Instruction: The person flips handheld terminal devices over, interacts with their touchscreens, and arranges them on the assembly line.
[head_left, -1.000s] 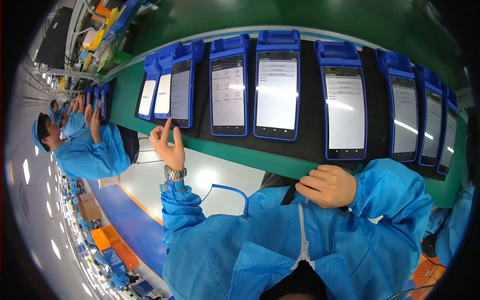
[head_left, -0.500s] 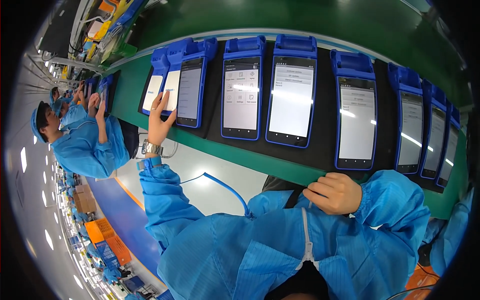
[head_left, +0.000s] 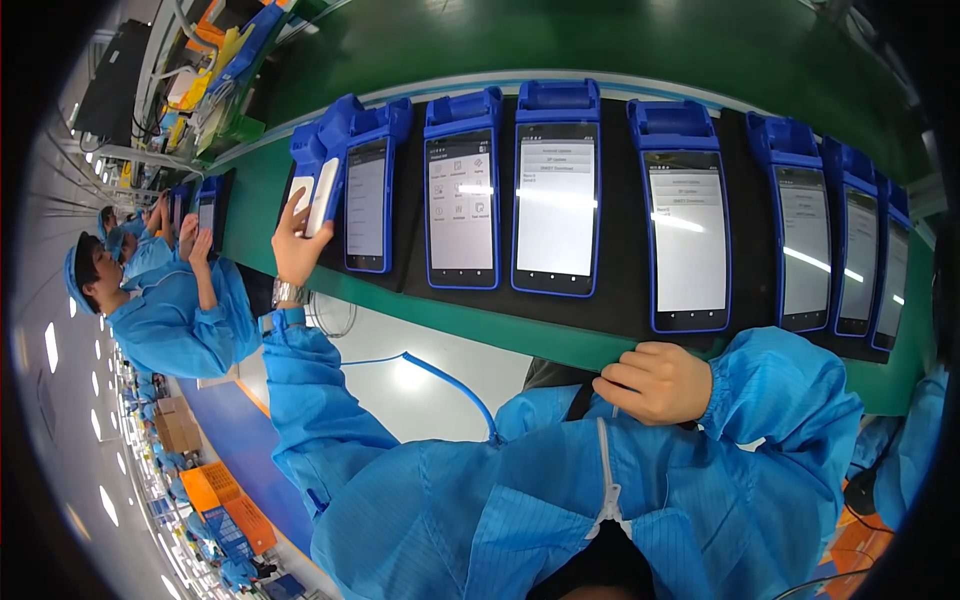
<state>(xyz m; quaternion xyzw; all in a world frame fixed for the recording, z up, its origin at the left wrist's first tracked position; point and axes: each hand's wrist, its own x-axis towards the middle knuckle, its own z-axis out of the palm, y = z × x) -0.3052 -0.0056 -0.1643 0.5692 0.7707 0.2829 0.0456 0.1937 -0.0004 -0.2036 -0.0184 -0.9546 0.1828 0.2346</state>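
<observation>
Left hand point(head_left: 300, 245) out at the far left of the row, thumb and fingers closed to a narrow grip around the lower part of a tilted terminal point(head_left: 322, 195), blue-cased, pale screen, second from the left end; it leans out of line with its neighbours. Leftmost terminal point(head_left: 303, 150) sits just beside it, partly behind the fingers, screen also pale. Right hand point(head_left: 655, 383) near the front edge of the green bench point(head_left: 480, 325), fingers curled in loosely; palm hidden, so cannot tell whether it holds anything. Seven more units lie face up on the black mat point(head_left: 622, 250), none touched: list-screen terminal point(head_left: 367, 205) just right of the gripped one, then icon-grid terminal point(head_left: 463, 210), then two text-page terminals, left one point(head_left: 555, 215) and right one point(head_left: 690, 240), well apart from each other, then a cluster of three terminals point(head_left: 803, 250) close together at the right end. Progress, as judged from screens: all powered, units apparently at differing stages; the text-page ones look furthest along, the pale pair at left least so. Handling of the tilted one is under way, not finished. Right-end screens slant away and carry glare, so their pages probably match the text ones, but that is uncertain.
</observation>
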